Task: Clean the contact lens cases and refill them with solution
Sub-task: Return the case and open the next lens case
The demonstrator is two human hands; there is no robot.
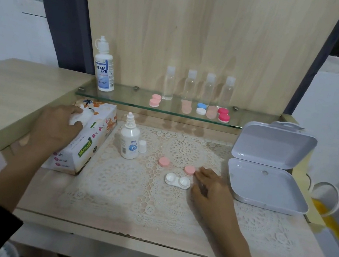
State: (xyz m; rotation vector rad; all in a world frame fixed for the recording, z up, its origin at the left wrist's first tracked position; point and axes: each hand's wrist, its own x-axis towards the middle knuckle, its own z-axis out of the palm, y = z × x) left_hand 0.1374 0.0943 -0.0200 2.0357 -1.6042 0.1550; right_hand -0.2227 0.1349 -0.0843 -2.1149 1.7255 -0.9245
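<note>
A white contact lens case (177, 181) lies open on the lace mat, both wells uncovered. Its two pink caps (164, 161) (189, 170) lie just behind it. My right hand (210, 188) rests on the mat beside the case's right end, fingers relaxed near the right pink cap. My left hand (58, 125) is on top of the tissue box (86, 139) and pinches the white tissue (80, 117) sticking out of its slot. A small solution bottle (129, 139) stands uncapped on the mat with its white cap (142, 146) next to it.
A glass shelf (124, 100) at the back carries a large solution bottle (104, 68), several clear small bottles (169, 83) and several closed lens cases (155, 100) (223, 114). An open grey box (269, 167) sits at the right. A wooden ledge (13, 88) rises at the left.
</note>
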